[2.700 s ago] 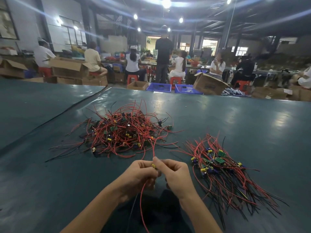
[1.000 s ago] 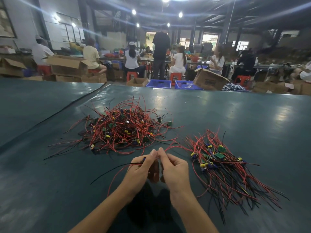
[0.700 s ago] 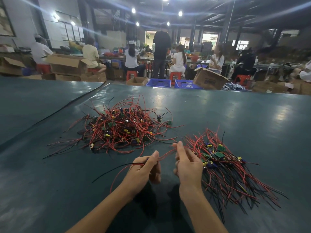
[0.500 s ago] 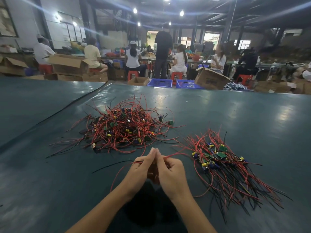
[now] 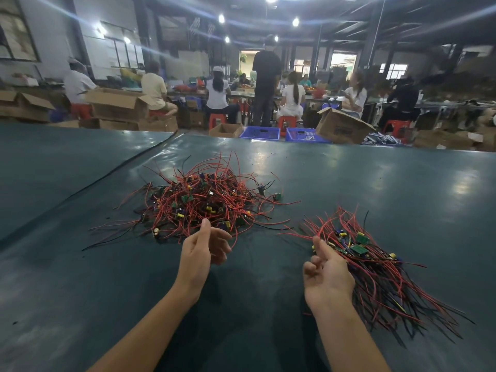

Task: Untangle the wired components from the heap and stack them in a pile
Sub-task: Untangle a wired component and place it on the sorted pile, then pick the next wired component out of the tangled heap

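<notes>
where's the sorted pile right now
In the head view, the sorted pile lies on the right side of the green table, beside the right hand, right of the tangled heap.

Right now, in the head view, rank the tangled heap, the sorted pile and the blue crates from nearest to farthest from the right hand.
1. Sorted pile: just beside the right hand, on its right.
2. Tangled heap: farther up the table, to the left.
3. Blue crates: beyond the table's far edge.

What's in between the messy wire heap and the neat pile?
Mostly bare green table, seen in the head view; a few stray wire ends from the heap and the pile poke in.
</notes>
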The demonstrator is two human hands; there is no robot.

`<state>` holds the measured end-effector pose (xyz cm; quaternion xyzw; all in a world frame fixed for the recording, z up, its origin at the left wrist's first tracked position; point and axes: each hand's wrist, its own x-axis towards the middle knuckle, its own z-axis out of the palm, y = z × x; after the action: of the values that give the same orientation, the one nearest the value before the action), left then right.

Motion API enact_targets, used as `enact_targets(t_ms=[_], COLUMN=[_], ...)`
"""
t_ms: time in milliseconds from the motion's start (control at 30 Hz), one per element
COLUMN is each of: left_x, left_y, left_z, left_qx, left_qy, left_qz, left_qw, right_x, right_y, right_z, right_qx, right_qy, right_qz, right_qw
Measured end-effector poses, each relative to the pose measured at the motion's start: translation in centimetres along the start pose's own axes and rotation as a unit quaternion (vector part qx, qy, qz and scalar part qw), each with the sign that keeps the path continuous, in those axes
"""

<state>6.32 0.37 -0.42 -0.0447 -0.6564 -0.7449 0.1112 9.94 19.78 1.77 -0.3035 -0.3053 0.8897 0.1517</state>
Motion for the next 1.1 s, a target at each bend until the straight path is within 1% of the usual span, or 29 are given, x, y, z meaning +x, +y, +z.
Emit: enact_targets(t_ms=[133,233,300,367,400,467,533,567,667,767,867,967,1100], left_x=[0.5,1.7,3.0,4.6,5.5,7.0,8.3,8.8,10.0,10.8,11.5,11.8,11.5], left_y=[-0.2,0.0,0.3,0.6,0.5,0.4,0.5,0.4,0.2,0.4,1.0,1.2,0.7], left_z=[-0.2,-0.4,-0.5,-0.5,-0.6,-0.8,-1.1,-1.2,-1.3,-1.1,-1.0,-1.0,-1.2], left_qx=[0.055,0.124,0.220,0.347,0.411,0.501,0.539,0.538,0.494,0.477,0.474,0.484,0.521], left_qy=[0.009,0.048,0.069,0.063,0.053,0.029,0.010,-0.001,-0.009,0.002,0.013,0.006,0.022], left_qz=[0.060,0.129,0.173,0.212,0.215,0.178,0.121,0.098,0.031,-0.021,-0.048,-0.061,-0.047], left_qw=[0.997,0.983,0.957,0.911,0.884,0.846,0.833,0.837,0.869,0.879,0.879,0.873,0.852], right_x=[0.4,0.6,0.6,0.7,0.7,0.7,0.7,0.7,0.6,0.4,0.2,0.1,0.0], right_y=[0.1,0.2,0.3,0.3,0.3,0.4,0.6,0.7,0.9,1.1,1.1,1.1,1.1], right_z=[0.0,-0.1,-0.2,-0.2,-0.1,-0.1,0.0,0.0,0.2,0.2,0.2,0.3,0.3], right_qx=[-0.014,-0.028,-0.031,-0.043,-0.051,-0.068,-0.082,-0.089,-0.100,-0.111,-0.118,-0.121,-0.128], right_qy=[0.011,0.004,0.001,0.000,-0.002,-0.008,-0.013,-0.015,-0.022,-0.030,-0.038,-0.043,-0.049], right_qz=[0.005,0.006,-0.001,-0.017,-0.025,-0.036,-0.041,-0.044,-0.056,-0.064,-0.071,-0.078,-0.085], right_qw=[1.000,1.000,1.000,0.999,0.998,0.997,0.996,0.995,0.993,0.991,0.990,0.989,0.987])
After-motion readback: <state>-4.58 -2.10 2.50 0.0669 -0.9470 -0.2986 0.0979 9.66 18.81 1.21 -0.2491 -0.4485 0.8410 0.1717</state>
